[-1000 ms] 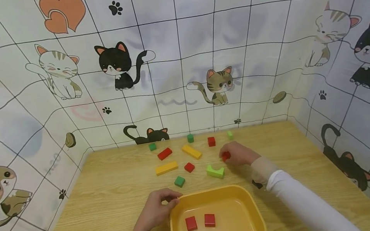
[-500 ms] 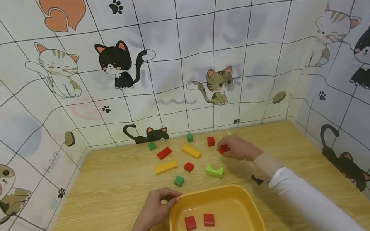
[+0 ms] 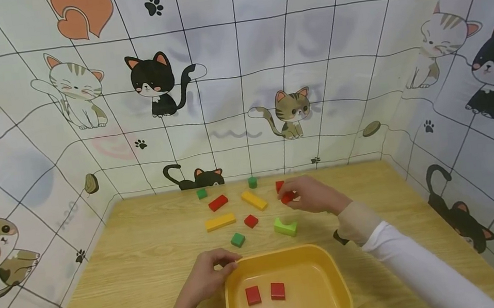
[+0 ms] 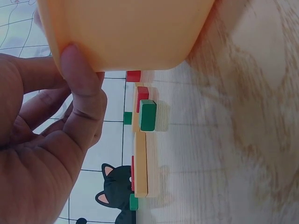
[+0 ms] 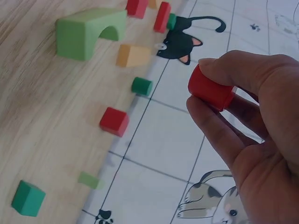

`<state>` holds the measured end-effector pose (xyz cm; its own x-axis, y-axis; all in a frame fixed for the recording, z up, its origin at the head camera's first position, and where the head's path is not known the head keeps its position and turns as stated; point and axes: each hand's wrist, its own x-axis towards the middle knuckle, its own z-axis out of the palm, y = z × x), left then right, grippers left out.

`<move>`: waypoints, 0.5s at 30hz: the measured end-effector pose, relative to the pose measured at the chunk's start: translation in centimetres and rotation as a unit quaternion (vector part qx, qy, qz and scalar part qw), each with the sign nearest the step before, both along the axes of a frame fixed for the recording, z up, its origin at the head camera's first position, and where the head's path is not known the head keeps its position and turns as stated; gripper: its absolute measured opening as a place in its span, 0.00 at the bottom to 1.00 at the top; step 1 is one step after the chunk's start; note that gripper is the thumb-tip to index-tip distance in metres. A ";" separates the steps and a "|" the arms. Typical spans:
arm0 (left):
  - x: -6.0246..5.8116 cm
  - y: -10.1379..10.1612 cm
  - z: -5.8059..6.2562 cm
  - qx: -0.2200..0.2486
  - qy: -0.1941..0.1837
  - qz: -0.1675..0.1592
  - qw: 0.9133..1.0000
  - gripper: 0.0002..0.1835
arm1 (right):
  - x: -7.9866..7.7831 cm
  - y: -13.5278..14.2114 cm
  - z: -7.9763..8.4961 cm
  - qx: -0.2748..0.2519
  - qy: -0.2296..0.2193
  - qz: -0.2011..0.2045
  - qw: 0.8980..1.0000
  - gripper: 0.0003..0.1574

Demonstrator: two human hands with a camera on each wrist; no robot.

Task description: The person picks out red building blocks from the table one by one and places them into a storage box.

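My right hand pinches a red cylinder block between thumb and fingers, held off the table in the right wrist view. In the head view it is just in front of a red cube, which the fingers partly overlap. My left hand grips the far left corner of a yellow plastic tray, thumb against its wall in the left wrist view. Two red blocks lie inside the tray. A light green arch block lies on the table between the tray and the right hand.
On the wooden table lie several blocks: yellow bars, a red bar, a red block, green blocks and a green cylinder. A cat-printed sheet stands behind and at both sides.
My right hand has lifted the red cylinder block and carried it left, closer to the red cube. A small light green block at the back is now hidden behind the hand. The left hand stays put.
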<state>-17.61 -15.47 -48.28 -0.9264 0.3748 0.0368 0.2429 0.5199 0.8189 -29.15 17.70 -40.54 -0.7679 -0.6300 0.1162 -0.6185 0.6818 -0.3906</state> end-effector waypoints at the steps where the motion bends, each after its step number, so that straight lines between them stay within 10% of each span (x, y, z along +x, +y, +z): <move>1: 0.0 0.0 0.0 0.000 0.001 0.000 1.000 0.09 | 0.3 -0.2 0.3 -0.002 0.005 0.009 1.000 0.13; 15: -0.1 0.1 0.1 -0.006 0.002 0.000 1.000 0.09 | 5.0 -4.1 3.5 -0.016 -0.012 0.108 0.994 0.12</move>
<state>-17.68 -15.33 -48.19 -0.9265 0.3747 0.0359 0.2460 0.5307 0.8111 -24.14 13.56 -37.09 -0.6179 -0.7767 0.1222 -0.7392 0.5209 -0.4270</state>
